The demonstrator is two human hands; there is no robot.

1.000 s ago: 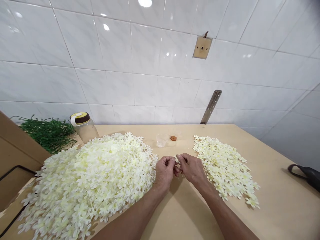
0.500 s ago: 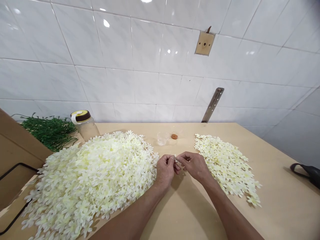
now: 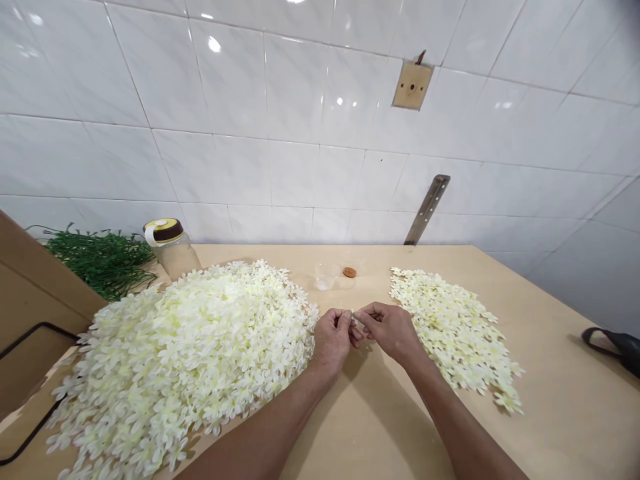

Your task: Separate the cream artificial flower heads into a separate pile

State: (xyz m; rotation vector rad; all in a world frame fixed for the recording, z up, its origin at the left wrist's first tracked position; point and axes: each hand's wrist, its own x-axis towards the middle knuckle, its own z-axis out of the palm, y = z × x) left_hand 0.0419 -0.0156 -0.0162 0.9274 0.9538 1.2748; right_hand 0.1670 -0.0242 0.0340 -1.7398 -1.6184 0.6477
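Observation:
My left hand and my right hand meet above the table, thumbs and fingertips pinched together. Between the fingertips shows a tiny pale bit, too small and covered to name. To the left of my left hand spreads a large heap of white and pale yellow artificial flowers. Beside my right wrist lies a flatter, smaller spread of similar flowers. Just beyond the hands are a small clear plastic cup and a brown oval disc.
A clear bottle with a brown and yellow lid stands back left, near green artificial stems and a brown box. A black strap-like object rests at the right. A metal bracket is against the tiled wall behind the table.
Both hands stay pinched together in almost the same place. The whole view has shifted very slightly; nothing else visibly moved.

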